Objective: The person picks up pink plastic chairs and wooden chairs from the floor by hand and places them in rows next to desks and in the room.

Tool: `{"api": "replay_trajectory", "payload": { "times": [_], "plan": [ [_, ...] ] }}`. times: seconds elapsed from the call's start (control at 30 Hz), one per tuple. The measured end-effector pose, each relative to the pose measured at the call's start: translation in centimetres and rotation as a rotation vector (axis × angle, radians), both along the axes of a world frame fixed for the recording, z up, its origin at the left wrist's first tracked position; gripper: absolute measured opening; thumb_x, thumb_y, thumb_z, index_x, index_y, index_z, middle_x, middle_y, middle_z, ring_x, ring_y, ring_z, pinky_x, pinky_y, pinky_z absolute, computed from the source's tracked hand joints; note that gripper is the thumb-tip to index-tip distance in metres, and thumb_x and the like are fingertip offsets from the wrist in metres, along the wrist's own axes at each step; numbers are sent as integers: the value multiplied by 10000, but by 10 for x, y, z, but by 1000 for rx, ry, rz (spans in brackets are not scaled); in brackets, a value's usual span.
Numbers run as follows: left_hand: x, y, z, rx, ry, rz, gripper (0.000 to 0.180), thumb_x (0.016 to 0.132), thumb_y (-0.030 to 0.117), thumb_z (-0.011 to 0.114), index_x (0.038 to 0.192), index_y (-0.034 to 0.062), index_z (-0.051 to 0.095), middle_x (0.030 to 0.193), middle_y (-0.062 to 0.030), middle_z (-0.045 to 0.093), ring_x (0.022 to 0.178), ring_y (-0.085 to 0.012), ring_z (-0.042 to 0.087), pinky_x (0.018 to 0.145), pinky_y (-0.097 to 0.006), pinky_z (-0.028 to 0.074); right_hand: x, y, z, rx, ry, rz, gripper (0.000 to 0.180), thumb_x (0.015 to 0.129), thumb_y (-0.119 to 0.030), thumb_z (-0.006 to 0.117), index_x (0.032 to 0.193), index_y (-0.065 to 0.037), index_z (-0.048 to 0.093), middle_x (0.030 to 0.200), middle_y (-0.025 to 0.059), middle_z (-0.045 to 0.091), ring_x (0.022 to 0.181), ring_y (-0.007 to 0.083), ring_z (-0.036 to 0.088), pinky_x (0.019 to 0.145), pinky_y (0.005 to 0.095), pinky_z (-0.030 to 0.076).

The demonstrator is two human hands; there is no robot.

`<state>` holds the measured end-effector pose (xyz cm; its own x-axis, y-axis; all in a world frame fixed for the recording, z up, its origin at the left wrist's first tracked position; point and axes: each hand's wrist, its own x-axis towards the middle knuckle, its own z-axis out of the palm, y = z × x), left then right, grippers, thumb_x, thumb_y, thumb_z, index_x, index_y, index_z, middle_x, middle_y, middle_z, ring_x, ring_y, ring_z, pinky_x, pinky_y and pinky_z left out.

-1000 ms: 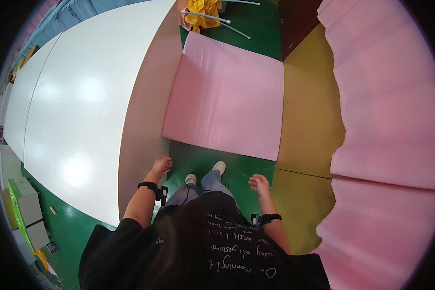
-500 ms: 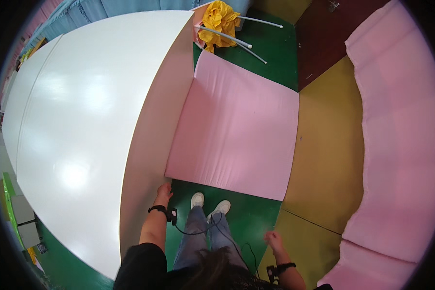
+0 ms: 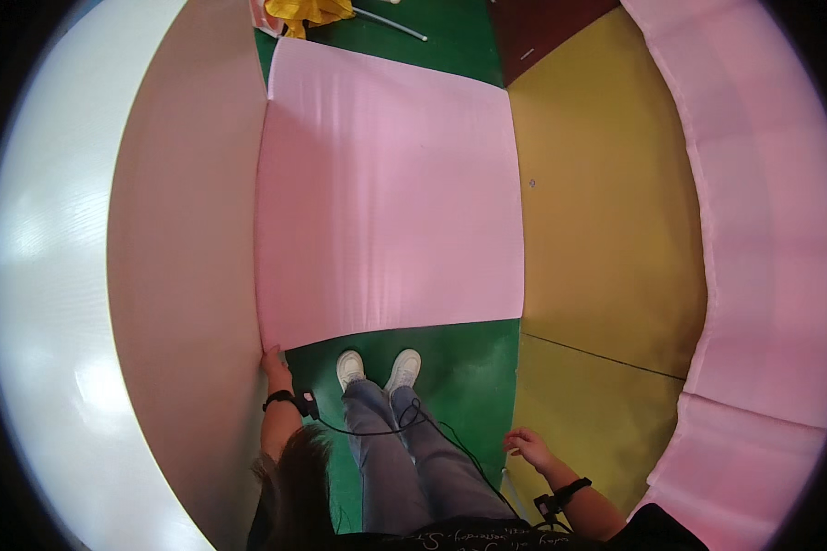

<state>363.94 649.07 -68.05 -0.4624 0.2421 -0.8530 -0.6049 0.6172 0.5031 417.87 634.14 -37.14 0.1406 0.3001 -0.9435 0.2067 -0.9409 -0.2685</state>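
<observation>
A wide pink padded mat lies over the green floor in front of me, with faint creases running along it. My left hand is at its near left corner, beside the side of the white table, with fingers closed at the fabric edge; the fingertips are partly covered. To the right, my right hand hangs in the air near the yellow-brown panel, empty, its fingers loosely apart. Each wrist carries a black strap with a small device, and a black cable crosses my legs.
Along the left runs a white-topped table with a beige side. Yellow-brown panels and pink cloth line the right. Yellow fabric and a grey rod are at the far end. A pale rod shows below my right hand.
My view has shifted left-to-right and nearer the mat. My left hand has come to the mat's near left corner. My right hand stays empty, its fingers now more extended.
</observation>
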Motion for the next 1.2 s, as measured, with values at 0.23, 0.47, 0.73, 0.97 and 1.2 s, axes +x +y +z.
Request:
{"api": "replay_trajectory", "payload": {
  "times": [0.23,0.47,0.73,0.97,1.2],
  "plan": [
    [20,49,1,33,146,-150,566,689,175,689,1183,-4,478,1125,-105,543,980,-233,525,806,-328,409,-16,4,14,56,-28,-78,209,866,-158,480,1033,-36,508,997,81,591,859,184,585,713,301,449],
    [96,108,125,328,277,-798,428,708,105,587,1094,-56,496,1014,-152,590,928,-241,560,821,-329,423,-46,4,28,21,1,-68,238,864,-171,484,1055,-30,505,987,84,592,889,195,585,736,322,460],
    [138,160,388,683,31,-856,431,741,46,558,1150,-18,438,997,-109,560,884,-181,536,783,-297,433,-102,62,35,181,201,-358,509,880,-386,451,1159,39,421,1055,185,547,913,260,569,752,368,478],
    [177,70,569,905,-5,-1122,420,773,72,584,1157,-9,435,973,-77,568,876,-147,534,768,-275,444,-102,111,81,111,636,-1027,805,797,-581,453,1352,-53,204,1317,204,340,1193,389,360,946,502,357],
    [204,-41,653,939,122,-1315,377,800,134,583,1126,-14,464,928,-80,592,839,-127,544,753,-261,437,-57,17,30,219,692,-971,344,835,-340,468,1113,-144,515,1081,55,559,928,219,558,704,360,483]
  ]
}}
